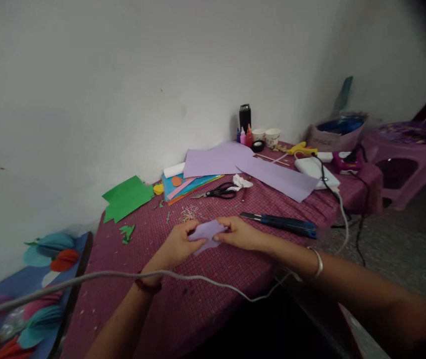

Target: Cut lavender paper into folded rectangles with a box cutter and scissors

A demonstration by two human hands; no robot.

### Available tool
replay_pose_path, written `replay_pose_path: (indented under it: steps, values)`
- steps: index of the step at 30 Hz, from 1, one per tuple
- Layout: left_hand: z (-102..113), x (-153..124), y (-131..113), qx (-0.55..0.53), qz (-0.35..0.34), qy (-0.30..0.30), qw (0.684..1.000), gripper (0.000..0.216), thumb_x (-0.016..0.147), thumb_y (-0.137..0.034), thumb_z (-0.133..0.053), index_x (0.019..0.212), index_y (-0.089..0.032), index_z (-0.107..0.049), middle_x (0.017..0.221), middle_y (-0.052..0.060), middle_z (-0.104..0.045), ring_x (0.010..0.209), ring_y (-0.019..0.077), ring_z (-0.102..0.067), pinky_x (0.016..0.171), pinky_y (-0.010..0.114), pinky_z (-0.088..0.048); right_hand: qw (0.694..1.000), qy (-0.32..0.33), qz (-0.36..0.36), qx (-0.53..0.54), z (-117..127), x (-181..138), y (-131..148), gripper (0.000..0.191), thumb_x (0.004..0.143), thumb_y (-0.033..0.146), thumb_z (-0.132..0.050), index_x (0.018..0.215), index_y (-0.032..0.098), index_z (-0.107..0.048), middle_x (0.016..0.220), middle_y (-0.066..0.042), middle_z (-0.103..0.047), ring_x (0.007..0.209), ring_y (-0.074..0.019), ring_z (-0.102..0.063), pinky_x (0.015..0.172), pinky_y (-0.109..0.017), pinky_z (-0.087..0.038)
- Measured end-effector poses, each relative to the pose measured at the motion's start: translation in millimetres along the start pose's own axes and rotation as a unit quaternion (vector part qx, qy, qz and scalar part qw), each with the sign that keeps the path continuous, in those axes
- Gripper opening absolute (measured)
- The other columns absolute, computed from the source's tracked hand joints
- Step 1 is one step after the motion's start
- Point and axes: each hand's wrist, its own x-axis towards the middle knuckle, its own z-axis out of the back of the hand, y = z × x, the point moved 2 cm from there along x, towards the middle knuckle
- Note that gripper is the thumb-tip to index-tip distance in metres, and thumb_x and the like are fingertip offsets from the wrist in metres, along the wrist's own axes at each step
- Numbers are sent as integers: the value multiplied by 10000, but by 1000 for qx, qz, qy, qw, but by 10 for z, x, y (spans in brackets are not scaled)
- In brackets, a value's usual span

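Several paper fans (48, 249) lie far left, below the counter (216, 279), at about nine o'clock from your hands. On the counter, a green sheet (126, 198) sits at ten o'clock, with green scraps (126, 232) just beside it.

Your left hand (177, 245) comes next. Its grip is closed narrow, pinching the left edge of the lilac paper piece (208, 232). That piece lies low over the cloth near the front middle of the counter, held between both hands. Your right hand (240, 234) pinches the right edge in the same narrow grip, thumb on top.

The piece looks light, thin and floppy. It will likely crease or tear if you squeeze hard, so holding it by the edges with your fingertips seems the safest place.

The scissors (218, 191) lie at twelve o'clock from the piece, apart from it, in front of a stack of coloured sheets (186, 184). At three o'clock, just beyond your right hand, rests a blue-handled cutter (283, 223). Whether its blade is out is hard to tell.

Further right, at one to two o'clock, a long lilac strip (278, 178) and a yellow glue gun (302, 148) lie well apart from your hands. A white cable (123, 275) crosses over both wrists at six o'clock.
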Motion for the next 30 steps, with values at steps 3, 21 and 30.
replay_pose_path:
  steps: [3, 21, 30]
  values:
    - [-56, -113, 127, 32, -6, -221, 975, 346, 696, -207, -641, 1041, -189, -629, 885, 35, -646, 832, 185, -609, 767, 319, -482, 997, -65, -5, 31, 58, -43, -126, 96, 733, 178, -604, 820, 140, -614, 729, 13, -624, 659, -118, -560, 652, -248, -449]
    - [-581, -177, 361, -490, -42, -119, 863, 591, 647, -346, -757, 1192, -181, -598, 1232, 116, -628, 1159, 276, -558, 995, 408, -412, 980, -186, 55, 50, -6, 41, -241, 296, 652, 197, -609, 944, 151, -612, 829, 6, -638, 744, -146, -563, 755, -297, -466]
    - [-710, -226, 510, -418, -74, -51, 904, 891, 692, -534, -734, 1435, -215, -360, 1297, 159, -558, 1167, 288, -553, 968, 397, -417, 992, -118, 28, 36, -62, -78, -336, 482, 590, 106, -528, 1064, 196, -533, 911, 7, -628, 843, -159, -596, 812, -298, -478]
